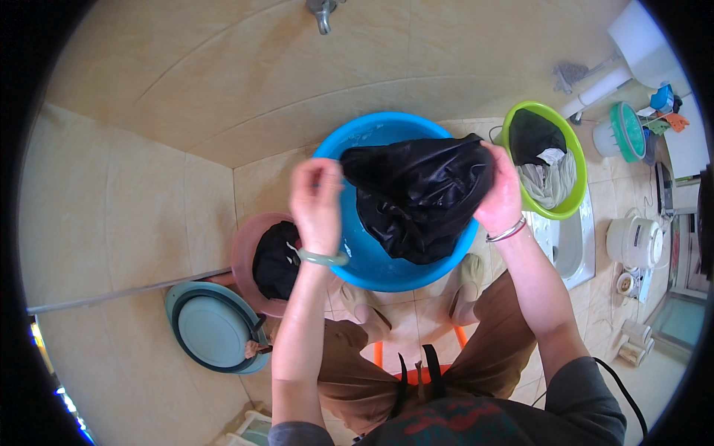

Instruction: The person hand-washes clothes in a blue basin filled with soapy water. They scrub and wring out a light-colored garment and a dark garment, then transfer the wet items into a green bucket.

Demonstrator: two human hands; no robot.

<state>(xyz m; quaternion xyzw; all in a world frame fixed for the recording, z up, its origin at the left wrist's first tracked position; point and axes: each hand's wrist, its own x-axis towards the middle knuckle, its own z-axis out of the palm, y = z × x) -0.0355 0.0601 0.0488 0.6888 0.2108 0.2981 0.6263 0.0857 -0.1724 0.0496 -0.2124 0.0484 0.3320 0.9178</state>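
Note:
A wet, shiny black garment (pixel 424 193) is bunched and raised over the round blue basin (pixel 401 276), its lower folds hanging into the basin. My right hand (pixel 502 192), with a silver bangle at the wrist, grips the garment's right end, thumb uppermost. At the opposite end my left hand (pixel 316 204), wearing a pale green bangle, is blurred by motion. Its fingers are curled in against the garment's left corner and look closed on it. What kind of garment it is cannot be made out through the folds.
Left of the blue basin stands a pink basin (pixel 242 253) with dark clothes, beside stacked grey-blue basins (pixel 216 331). A lime green basin (pixel 576 141) with clothes is at the right, by a white floor pan (pixel 584 245). A tap (pixel 323 16) juts from the tiled wall.

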